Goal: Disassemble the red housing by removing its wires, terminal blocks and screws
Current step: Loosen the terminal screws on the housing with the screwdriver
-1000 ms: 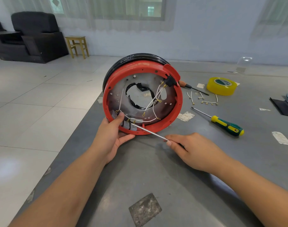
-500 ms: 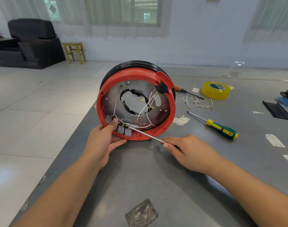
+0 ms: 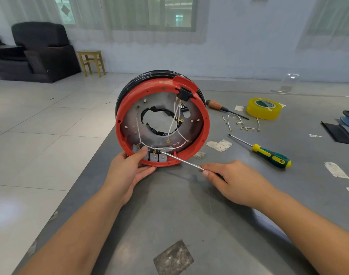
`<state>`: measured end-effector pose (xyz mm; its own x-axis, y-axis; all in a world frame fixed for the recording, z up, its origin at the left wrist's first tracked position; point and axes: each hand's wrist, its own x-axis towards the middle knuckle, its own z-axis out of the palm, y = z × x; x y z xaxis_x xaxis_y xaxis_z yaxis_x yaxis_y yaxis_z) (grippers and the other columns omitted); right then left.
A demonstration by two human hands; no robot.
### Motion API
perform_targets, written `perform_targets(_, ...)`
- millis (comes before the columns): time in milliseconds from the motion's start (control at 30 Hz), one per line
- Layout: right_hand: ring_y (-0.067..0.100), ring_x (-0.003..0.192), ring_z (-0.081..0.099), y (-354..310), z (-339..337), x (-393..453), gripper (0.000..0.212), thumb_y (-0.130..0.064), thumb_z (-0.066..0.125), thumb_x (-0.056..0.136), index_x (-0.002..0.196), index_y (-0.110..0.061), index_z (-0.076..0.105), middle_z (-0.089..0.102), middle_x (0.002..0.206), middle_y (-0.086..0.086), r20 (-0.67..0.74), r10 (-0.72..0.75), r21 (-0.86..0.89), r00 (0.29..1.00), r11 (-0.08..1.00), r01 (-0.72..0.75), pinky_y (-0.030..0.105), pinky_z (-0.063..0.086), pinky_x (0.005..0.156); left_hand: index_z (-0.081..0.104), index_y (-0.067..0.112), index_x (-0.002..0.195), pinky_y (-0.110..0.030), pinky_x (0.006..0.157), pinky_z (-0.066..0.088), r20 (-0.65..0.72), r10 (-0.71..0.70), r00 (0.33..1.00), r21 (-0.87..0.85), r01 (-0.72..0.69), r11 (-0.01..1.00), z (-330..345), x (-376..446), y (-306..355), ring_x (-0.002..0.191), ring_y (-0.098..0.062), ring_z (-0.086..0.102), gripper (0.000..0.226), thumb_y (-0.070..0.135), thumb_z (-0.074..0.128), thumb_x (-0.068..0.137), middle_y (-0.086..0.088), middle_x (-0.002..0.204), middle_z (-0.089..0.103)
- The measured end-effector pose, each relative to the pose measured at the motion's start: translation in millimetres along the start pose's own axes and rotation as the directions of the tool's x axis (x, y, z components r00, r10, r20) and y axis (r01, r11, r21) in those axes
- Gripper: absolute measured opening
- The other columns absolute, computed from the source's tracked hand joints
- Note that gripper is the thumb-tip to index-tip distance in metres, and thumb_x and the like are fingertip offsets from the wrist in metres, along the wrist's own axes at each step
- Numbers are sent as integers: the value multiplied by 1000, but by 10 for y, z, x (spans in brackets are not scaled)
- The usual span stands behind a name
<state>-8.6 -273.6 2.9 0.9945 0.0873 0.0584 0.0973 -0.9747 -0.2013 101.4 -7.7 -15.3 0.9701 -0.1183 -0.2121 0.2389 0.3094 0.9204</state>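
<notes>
Left hand (image 3: 128, 171) has its thumb pressed on the terminal blocks (image 3: 156, 157), fingers cupped under the red housing (image 3: 161, 124), which stands on edge on the grey table (image 3: 189, 215). Right hand (image 3: 235, 181) pinches a screwdriver (image 3: 181, 160), tip at the white wires (image 3: 173, 126). Tape roll (image 3: 264, 108) label too blurry to read.

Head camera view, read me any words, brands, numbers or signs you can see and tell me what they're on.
None can be read.
Yellow tape roll: dark print on its green inner label, too blurred to read.
Green and yellow screwdriver: a small mark on the handle, too small to read.
White paper scraps on the table: faint marks, unreadable.
Red housing: no lettering visible.
</notes>
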Motion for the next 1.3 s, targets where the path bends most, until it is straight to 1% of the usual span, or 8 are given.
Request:
perform_targets(267,17,84,66,41,12,5,38,-60,30,104,136,-52,48,74,99,-10,-5,-26,24,1000,999,26,40,58,77,64,9,125,-30,68,64,0,2,1000,1,-2,1000,39,3,-74,92,-29,80,21,11,64,104,-10,104,81)
perform_targets(367,9,76,61,69,11,17,37,-60,32,104,134,-52,52,72,93,-15,-10,-29,60,1000,998,30,36,57,73,64,9,125,-32,68,65,5,-1,1000,10,1,1000,35,4,-74,91,-31,80,21,10,62,105,-11,103,81)
perform_targets(500,-3,69,57,85,-1,43,34,-58,37,104,129,-49,57,63,72,-23,-9,-38,113,999,993,39,20,41,56,64,11,124,-34,68,66,9,-3,1000,19,3,1000,44,1,-74,91,-32,80,18,10,59,106,-10,103,81)
perform_targets(567,-4,71,57,84,-21,57,32,-57,38,104,126,-48,59,62,77,-26,9,-39,132,999,991,37,19,35,53,64,11,125,-35,69,66,7,-4,1000,24,4,1000,55,-2,-70,91,-32,80,19,10,58,107,-11,104,81)
perform_targets(700,-2,71,58,64,-78,84,35,-58,38,104,123,-46,64,63,78,-23,74,-16,178,997,984,2,23,41,56,62,9,128,-35,68,66,1,4,1000,26,-4,1000,81,-16,-68,90,-30,80,21,10,56,108,-11,103,81)
perform_targets(833,14,71,66,26,-174,94,33,-59,40,103,118,-49,68,67,74,-10,166,23,258,986,964,-66,34,58,74,61,13,131,-36,70,67,1,25,1000,25,-25,999,98,-31,-68,90,-28,80,23,12,56,108,-8,102,82)
perform_targets(1000,14,46,54,-33,-251,115,26,-55,44,104,103,-53,69,59,65,-1,286,38,429,958,888,-163,28,54,47,60,12,131,-35,68,66,-24,34,999,25,-34,999,115,-41,-75,89,-28,81,23,12,56,108,-10,108,80)
perform_targets(1300,14,47,53,-65,-335,125,27,-50,44,106,108,-48,70,56,60,-6,331,46,440,943,876,-197,27,52,46,60,14,128,-35,68,66,-43,26,999,51,-24,998,137,-46,-74,88,-26,80,20,13,57,108,-12,111,79)
